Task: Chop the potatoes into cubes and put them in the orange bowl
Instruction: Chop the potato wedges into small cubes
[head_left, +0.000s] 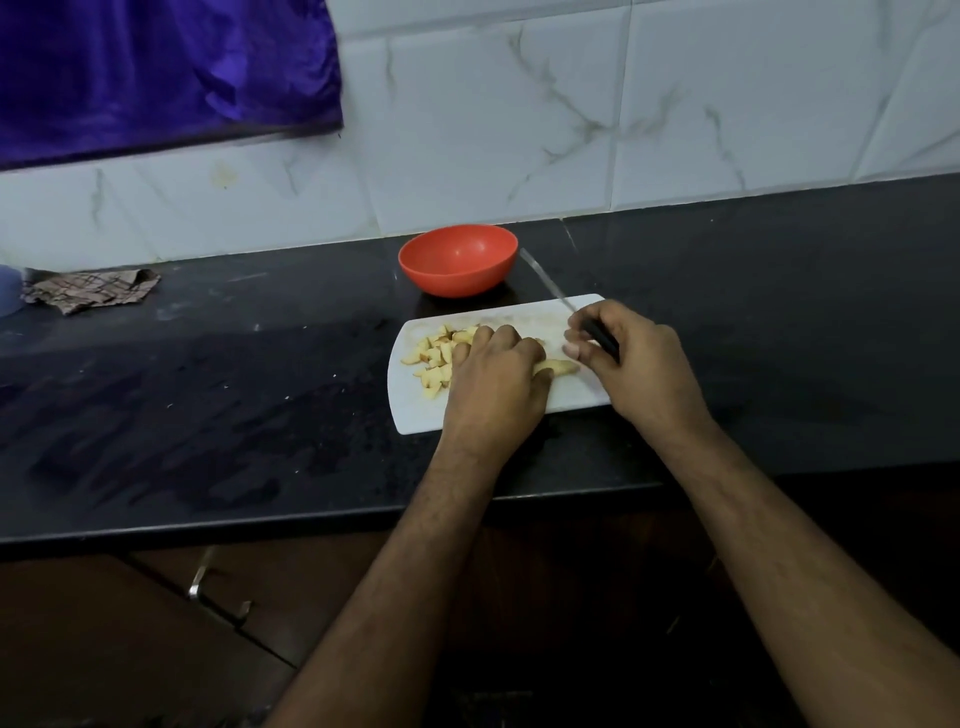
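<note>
Head camera view over a dark kitchen counter (208, 405): a crumpled checked cloth (91, 292) lies far left by the tiled wall; cut potato pieces (436, 358) sit on the left part of a white cutting board (415, 410); the left hand (493, 379) curls over an uncut potato wedge (558, 368); behind the board stands the orange bowl (458, 260); the right hand (639, 364) grips a knife (545, 283), blade raised toward the wall.

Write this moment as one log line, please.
step: chopping | left hand: holds potato piece on cutting board | right hand: grips knife | potato cubes: on board | orange bowl: empty
</note>
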